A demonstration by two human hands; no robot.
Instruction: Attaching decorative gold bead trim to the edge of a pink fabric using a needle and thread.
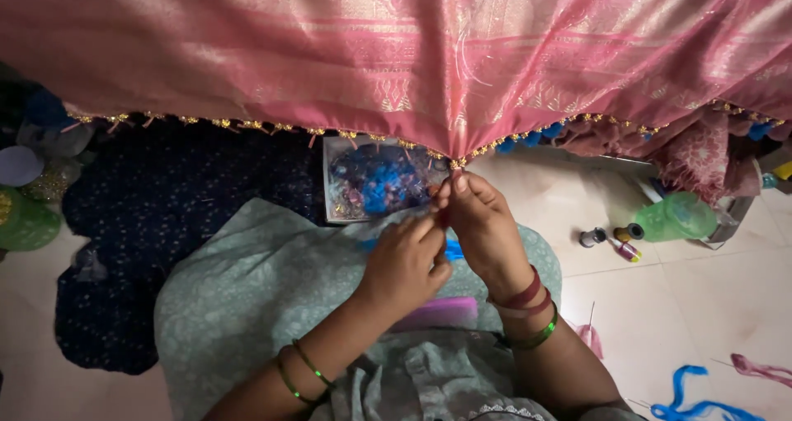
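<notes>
Pale tiled floor (701, 305), evenly lit. A dark blue speckled cloth (148, 215) is spread over it at left; blue threads (693, 396) and small thread spools (610, 239) lie scattered at right.

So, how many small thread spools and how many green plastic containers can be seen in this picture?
Small thread spools: 3
Green plastic containers: 2
Total: 5

Clutter on the floor around the work

I see a green bottle (676, 216) lying right, small thread spools (612, 239) just beside it, blue thread (697, 395) and pink thread (759, 367) lower right, a dark blue cloth (140, 223) left, and a clear box (375, 182) of beads.
</notes>
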